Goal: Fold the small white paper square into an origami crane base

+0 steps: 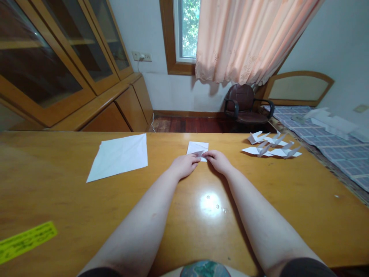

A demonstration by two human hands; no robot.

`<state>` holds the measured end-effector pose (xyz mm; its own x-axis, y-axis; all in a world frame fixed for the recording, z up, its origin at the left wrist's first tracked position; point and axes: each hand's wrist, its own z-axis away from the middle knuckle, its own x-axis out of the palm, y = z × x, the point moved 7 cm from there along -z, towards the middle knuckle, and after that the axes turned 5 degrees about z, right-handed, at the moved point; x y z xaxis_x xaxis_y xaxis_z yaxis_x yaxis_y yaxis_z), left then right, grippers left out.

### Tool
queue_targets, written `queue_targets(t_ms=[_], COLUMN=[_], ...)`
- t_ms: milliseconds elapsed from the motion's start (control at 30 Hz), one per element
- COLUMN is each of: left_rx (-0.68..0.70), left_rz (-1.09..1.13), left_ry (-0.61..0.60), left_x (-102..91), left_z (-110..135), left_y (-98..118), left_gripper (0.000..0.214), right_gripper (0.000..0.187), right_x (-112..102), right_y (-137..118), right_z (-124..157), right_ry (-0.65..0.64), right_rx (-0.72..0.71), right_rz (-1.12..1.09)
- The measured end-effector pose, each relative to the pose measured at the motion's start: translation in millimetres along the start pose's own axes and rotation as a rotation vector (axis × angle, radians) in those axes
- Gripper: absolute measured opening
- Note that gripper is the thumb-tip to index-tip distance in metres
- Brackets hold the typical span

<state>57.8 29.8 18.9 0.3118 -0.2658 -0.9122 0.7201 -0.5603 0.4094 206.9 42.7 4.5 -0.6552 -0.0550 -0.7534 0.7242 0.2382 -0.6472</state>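
A small folded piece of white paper (pixel 197 147) lies on the wooden table (pixel 86 207) at the middle of its far side. My left hand (pixel 184 164) pinches its near edge from the left, and my right hand (pixel 219 160) pinches the same edge from the right. The fingertips of both hands meet over the paper's near corner. A larger creased white sheet (pixel 119 156) lies flat to the left of my hands, apart from them.
Several finished white paper cranes (pixel 271 146) stand at the table's far right. A yellow label (pixel 25 240) is stuck at the near left edge. Beyond the table are a dark office chair (pixel 245 104), a bed (pixel 331 142) on the right and wooden cabinets (pixel 72 69) on the left.
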Motion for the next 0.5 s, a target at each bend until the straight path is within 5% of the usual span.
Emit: queue_targets(t_ms=[500], left_rx=[-0.016], left_rz=[0.043], left_ry=[-0.004], left_x=[-0.5], left_z=[1], left_y=[-2], left_gripper=[0.038], right_gripper=[0.02], right_x=[-9], right_y=[-9], right_z=[11], right_ry=[-0.064], right_rx=[-0.005], right_rz=[0.013])
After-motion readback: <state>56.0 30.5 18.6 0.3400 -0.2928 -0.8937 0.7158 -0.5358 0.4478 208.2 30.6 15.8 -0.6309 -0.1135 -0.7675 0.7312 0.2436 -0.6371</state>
